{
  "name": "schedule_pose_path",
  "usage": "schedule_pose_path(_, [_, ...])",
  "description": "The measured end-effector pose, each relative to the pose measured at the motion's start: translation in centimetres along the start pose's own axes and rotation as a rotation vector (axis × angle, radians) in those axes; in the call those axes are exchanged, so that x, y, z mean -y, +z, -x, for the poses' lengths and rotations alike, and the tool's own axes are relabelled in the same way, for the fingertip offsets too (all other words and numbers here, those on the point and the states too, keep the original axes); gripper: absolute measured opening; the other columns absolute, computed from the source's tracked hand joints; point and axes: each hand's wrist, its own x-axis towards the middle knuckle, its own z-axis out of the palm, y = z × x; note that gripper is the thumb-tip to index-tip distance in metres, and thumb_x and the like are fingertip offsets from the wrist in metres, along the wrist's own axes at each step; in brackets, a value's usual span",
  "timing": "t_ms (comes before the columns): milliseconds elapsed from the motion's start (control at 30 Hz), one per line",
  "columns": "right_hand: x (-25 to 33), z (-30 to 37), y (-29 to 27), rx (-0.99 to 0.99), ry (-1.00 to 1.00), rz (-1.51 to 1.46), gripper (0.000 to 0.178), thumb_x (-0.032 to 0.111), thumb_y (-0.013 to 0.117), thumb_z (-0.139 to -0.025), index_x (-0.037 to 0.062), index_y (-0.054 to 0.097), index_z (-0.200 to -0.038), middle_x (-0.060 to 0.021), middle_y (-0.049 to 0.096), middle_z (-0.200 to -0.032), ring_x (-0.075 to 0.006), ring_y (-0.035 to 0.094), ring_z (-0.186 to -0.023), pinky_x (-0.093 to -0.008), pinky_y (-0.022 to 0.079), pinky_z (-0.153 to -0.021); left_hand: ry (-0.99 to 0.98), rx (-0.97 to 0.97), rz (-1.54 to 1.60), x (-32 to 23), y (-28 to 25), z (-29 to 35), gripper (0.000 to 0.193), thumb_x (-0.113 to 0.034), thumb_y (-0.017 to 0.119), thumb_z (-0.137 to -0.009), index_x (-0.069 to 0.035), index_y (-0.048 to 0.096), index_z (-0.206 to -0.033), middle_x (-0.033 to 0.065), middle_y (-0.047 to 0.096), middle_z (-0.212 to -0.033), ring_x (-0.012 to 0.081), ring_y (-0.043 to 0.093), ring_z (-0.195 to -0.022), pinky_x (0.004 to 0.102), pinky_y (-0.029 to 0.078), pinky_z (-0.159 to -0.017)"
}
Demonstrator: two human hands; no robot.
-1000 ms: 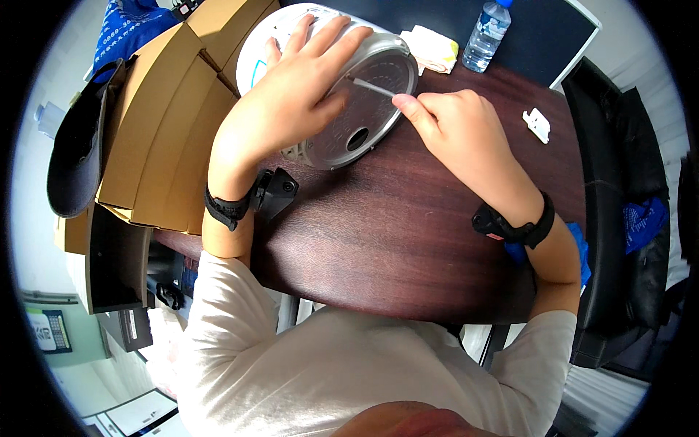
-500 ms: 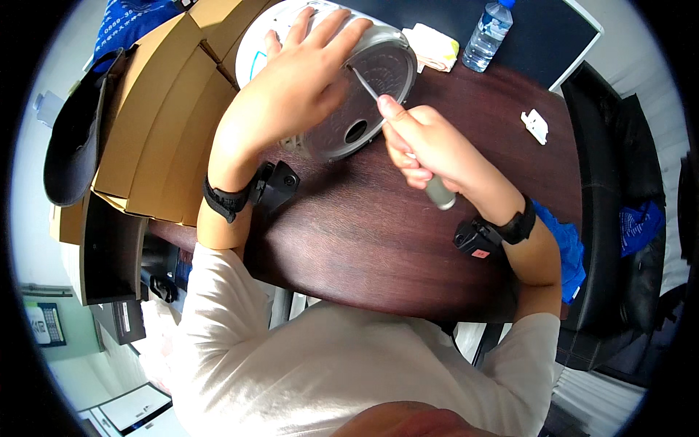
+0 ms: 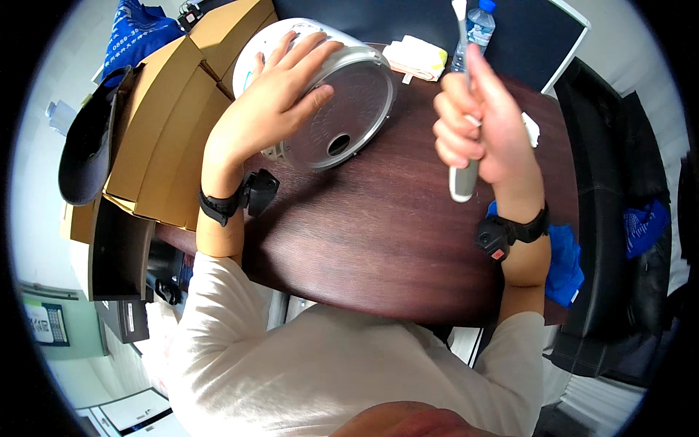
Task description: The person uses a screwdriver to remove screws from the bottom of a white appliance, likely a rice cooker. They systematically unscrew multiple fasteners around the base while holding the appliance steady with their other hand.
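Observation:
A white round-bodied appliance lies tilted at the back left of the table. Its clear round cover faces toward me and has a dark oval hole near its lower edge. My left hand rests on the appliance's upper side and rim, fingers spread. In the air to the right of it, my right hand is closed around a slim tool with a grey handle, held upright. The tool's thin shaft points away from me and ends in a pale, flared tip, apart from the appliance.
Behind stand a folded white-and-yellow cloth and a water bottle, partly hidden by the tool. A small white piece lies behind my right hand. Cardboard boxes crowd the left. Blue cloth lies at the right edge.
My right hand has lifted the tool away from the appliance's rim, moving right and turning it upright. The left hand has shifted slightly left, and the appliance's cover shows more fully.

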Motion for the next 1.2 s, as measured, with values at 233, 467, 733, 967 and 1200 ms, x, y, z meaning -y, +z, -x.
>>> schedule_pose_path(233, [3.8,1.5,-1.7,-0.119,-0.334,0.202,0.056,0.051,0.030,-0.103,0.0152,0.034,-0.061,0.0051,0.033,-0.050,-0.0041,0.031,-0.035,-0.0199,0.031,-0.036,-0.017,-0.022,0.043,-1.0,-0.2,1.6,0.048,-0.024,0.049,-0.097,-0.011,0.043,-0.143,0.0126,0.035,-0.152,0.0380,0.017,-0.146,0.0525,0.009,-0.117])
schedule_pose_path(467, [4.7,2.0,-1.7,-0.159,-0.318,0.111,0.061,0.054,0.028,-0.103,0.0138,0.032,-0.056,0.0000,0.032,-0.047,-0.0131,0.031,-0.032,-0.0301,0.033,-0.037,-0.068,-0.112,0.131,-1.7,-0.1,3.6,0.049,-0.027,0.052,-0.095,-0.011,0.045,-0.141,0.0125,0.036,-0.151,0.0381,0.018,-0.146,0.0505,0.011,-0.117])
schedule_pose_path(733, [5.6,3.5,-0.8,-0.213,-0.369,0.161,0.060,0.052,0.029,-0.103,0.0142,0.032,-0.057,0.0015,0.032,-0.048,-0.0107,0.031,-0.034,-0.0282,0.034,-0.037,-0.105,-0.321,0.040,-1.6,2.0,4.7,0.061,-0.018,0.074,-0.081,-0.010,0.050,-0.136,0.0115,0.044,-0.147,0.0359,0.027,-0.143,0.0474,0.025,-0.114])
schedule_pose_path(967, [5.6,3.8,-0.7,-0.211,-0.434,0.184,0.059,0.052,0.032,-0.102,0.0145,0.032,-0.056,0.0021,0.033,-0.049,-0.0105,0.031,-0.034,-0.0276,0.034,-0.037,-0.061,-0.402,0.129,-1.3,2.3,4.7,0.052,-0.015,0.073,-0.082,-0.007,0.058,-0.131,0.0114,0.053,-0.139,0.0326,0.035,-0.140,0.0458,0.027,-0.114])
schedule_pose_path(1200, [5.5,3.7,-0.7,-0.228,-0.478,0.220,0.057,0.052,0.033,-0.102,0.0151,0.034,-0.059,0.0030,0.032,-0.049,-0.0103,0.031,-0.033,-0.0277,0.034,-0.036,0.019,-0.363,0.133,-1.7,2.7,3.1,0.049,-0.021,0.071,-0.085,-0.010,0.057,-0.132,0.0095,0.053,-0.139,0.0322,0.034,-0.141,0.0478,0.025,-0.114])
